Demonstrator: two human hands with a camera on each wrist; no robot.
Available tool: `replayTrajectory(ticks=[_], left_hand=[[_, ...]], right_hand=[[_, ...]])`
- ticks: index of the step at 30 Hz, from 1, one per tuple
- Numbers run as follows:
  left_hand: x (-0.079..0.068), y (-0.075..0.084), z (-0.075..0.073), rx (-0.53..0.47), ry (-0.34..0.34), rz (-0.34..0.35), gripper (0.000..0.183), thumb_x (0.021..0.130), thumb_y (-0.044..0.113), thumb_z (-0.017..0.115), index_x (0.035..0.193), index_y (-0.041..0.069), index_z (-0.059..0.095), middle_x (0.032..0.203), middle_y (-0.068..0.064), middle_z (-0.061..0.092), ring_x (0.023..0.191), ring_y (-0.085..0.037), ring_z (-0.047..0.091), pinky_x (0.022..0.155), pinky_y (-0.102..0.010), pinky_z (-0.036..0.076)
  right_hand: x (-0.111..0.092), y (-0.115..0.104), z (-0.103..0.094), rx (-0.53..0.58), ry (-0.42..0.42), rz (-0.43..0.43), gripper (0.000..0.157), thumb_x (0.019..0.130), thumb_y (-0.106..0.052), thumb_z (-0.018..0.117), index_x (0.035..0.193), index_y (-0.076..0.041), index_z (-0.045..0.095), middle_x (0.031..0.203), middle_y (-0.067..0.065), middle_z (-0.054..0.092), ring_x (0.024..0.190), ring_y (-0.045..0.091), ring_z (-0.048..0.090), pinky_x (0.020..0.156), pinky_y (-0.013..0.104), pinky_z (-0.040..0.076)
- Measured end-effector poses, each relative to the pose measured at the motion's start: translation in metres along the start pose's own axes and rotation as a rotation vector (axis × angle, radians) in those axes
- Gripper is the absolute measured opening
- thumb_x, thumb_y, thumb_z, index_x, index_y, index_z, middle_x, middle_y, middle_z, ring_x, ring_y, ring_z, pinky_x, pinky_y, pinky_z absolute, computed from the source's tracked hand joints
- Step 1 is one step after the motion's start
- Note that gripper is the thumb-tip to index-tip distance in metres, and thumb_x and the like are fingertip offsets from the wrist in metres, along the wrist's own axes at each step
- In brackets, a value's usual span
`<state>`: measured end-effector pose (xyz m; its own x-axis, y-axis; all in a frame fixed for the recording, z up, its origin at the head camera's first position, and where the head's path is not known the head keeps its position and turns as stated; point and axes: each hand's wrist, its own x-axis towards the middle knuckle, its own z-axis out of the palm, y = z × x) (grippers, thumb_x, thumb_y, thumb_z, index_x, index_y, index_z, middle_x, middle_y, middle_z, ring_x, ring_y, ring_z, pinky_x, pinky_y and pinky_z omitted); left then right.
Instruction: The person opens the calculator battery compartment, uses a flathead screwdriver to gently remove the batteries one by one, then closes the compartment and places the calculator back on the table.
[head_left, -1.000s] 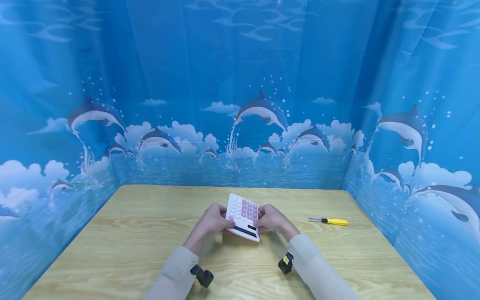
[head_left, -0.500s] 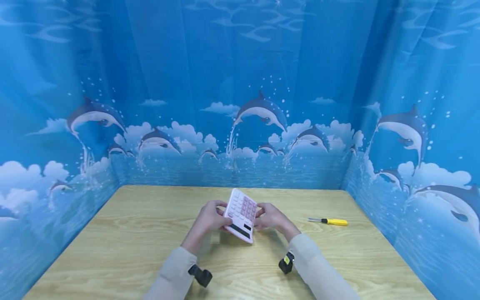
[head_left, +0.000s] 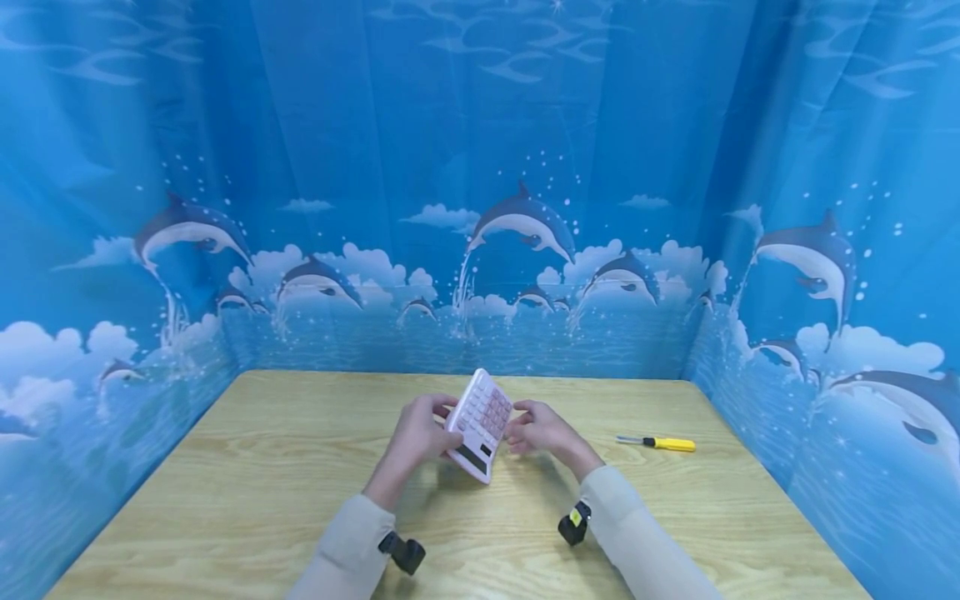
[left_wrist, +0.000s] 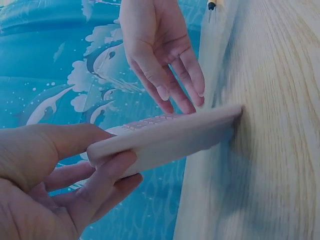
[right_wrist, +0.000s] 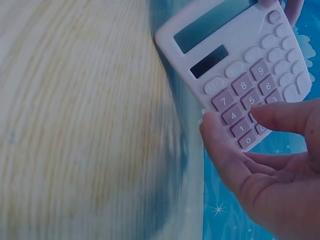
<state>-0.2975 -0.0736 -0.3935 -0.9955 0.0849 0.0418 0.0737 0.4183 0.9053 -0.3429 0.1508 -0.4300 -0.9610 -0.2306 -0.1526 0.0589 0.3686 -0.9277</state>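
Observation:
A pale pink calculator (head_left: 483, 417) is held up off the wooden table, tilted, with its keys turned toward the right. My left hand (head_left: 416, 429) pinches its left edge, thumb on the front and fingers behind. Seen from the left wrist, the calculator (left_wrist: 170, 137) shows its thin side and smooth back. My right hand (head_left: 545, 429) is beside the calculator's right edge, fingers loosely spread; in the left wrist view that hand (left_wrist: 160, 50) appears apart from it. In the right wrist view, the thumb and a finger overlap the number keys (right_wrist: 242, 105).
A screwdriver (head_left: 667, 443) with a yellow handle lies on the table (head_left: 300, 483) to the right. Blue curtains (head_left: 420, 125) with printed dolphins surround the table at the back and both sides.
The calculator has tipped further and shifted slightly left with my left hand. My right hand has let go of its right edge, and its fingers have loosened.

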Motion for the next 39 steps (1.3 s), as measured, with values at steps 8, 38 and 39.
replayTrajectory(ticks=[8, 38, 39], left_hand=[[-0.005, 0.008, -0.003, 0.096, 0.055, 0.076, 0.060, 0.068, -0.014, 0.073, 0.126, -0.002, 0.069, 0.105, -0.019, 0.072, 0.078, -0.022, 0.071, 0.056, -0.029, 0.063], [-0.011, 0.015, -0.011, 0.310, 0.090, 0.247, 0.051, 0.072, -0.024, 0.067, 0.107, 0.011, 0.080, 0.115, -0.012, 0.077, 0.100, -0.030, 0.072, 0.076, -0.036, 0.066], [-0.011, 0.015, -0.011, 0.316, 0.089, 0.253, 0.051, 0.071, -0.024, 0.067, 0.106, 0.012, 0.080, 0.115, -0.012, 0.077, 0.099, -0.029, 0.072, 0.074, -0.034, 0.065]], right_hand=[[-0.001, -0.001, -0.001, 0.017, -0.022, -0.016, 0.060, 0.097, 0.002, 0.057, 0.151, 0.013, 0.033, 0.133, 0.035, 0.059, 0.105, 0.039, 0.071, 0.088, 0.042, 0.065], [-0.003, 0.013, -0.032, 0.342, -0.289, 0.034, 0.053, 0.111, -0.026, 0.041, 0.143, 0.015, 0.046, 0.117, 0.030, 0.072, 0.099, 0.027, 0.077, 0.094, 0.039, 0.063], [-0.003, 0.013, -0.033, 0.338, -0.298, 0.060, 0.052, 0.110, -0.025, 0.042, 0.142, 0.015, 0.048, 0.111, 0.026, 0.075, 0.097, 0.025, 0.078, 0.092, 0.037, 0.064]])
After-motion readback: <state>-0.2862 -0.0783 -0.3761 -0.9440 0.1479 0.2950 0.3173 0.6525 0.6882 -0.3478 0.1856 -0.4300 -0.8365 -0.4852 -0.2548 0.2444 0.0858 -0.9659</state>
